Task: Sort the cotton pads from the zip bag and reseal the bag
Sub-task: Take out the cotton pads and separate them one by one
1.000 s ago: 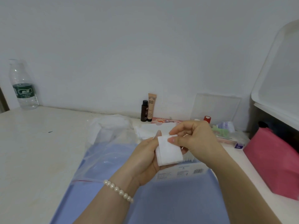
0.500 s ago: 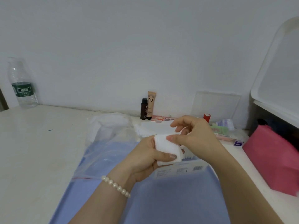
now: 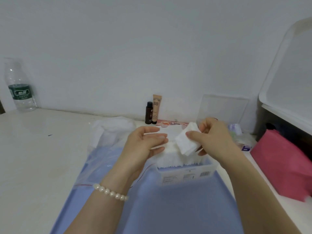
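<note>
Pale wall behind, cream surface (image 3: 38, 157) below. My right hand (image 3: 214, 141) has its grip pinched on a small stack of soft white square cotton pads (image 3: 186, 142), above the clear plastic box (image 3: 185, 174) of pads. My left hand (image 3: 143, 146) is loose, holding nothing. Light, floppy: take them by the edges. The clear zip bag (image 3: 104, 157) lies left, unsealed, I judge.
</note>
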### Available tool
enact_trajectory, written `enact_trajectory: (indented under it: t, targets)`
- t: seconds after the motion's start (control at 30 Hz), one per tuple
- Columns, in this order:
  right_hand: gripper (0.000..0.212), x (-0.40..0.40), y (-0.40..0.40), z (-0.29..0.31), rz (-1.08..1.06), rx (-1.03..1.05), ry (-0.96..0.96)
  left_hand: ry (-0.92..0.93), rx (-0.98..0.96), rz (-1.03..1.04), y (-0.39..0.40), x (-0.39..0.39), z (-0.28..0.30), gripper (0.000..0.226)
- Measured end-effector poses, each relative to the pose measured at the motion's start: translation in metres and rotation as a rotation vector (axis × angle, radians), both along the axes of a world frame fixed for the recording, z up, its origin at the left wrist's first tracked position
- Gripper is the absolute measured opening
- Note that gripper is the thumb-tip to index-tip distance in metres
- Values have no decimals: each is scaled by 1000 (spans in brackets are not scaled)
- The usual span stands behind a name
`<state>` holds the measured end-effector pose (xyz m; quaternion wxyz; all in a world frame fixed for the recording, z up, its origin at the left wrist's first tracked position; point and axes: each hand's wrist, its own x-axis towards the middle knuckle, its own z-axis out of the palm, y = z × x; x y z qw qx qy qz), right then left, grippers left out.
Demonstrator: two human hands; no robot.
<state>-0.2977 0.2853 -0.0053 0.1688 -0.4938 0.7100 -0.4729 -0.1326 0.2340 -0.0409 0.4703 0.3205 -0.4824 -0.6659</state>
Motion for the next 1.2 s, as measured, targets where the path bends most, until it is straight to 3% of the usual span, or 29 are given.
enact_trajectory:
  t: [0.1,0.27,0.7,1.03,1.2]
  targets:
    - [33,12,-5,-12,19,67,64,23,-4,49,0,4,5,14]
    - [31,24,-11,-22,56,152,325,-89,18,17,-3,6,2,11]
    - [30,28,-17,-37,23,300,686,-210,70,5,-3,-1,-4,17]
    - [28,44,-24,-51,103,448,677,-203,97,-15,-1,-2,-3,18]
    - [23,44,-22,-48,171,458,544,-190,107,-14,-1,-2,-3,20]
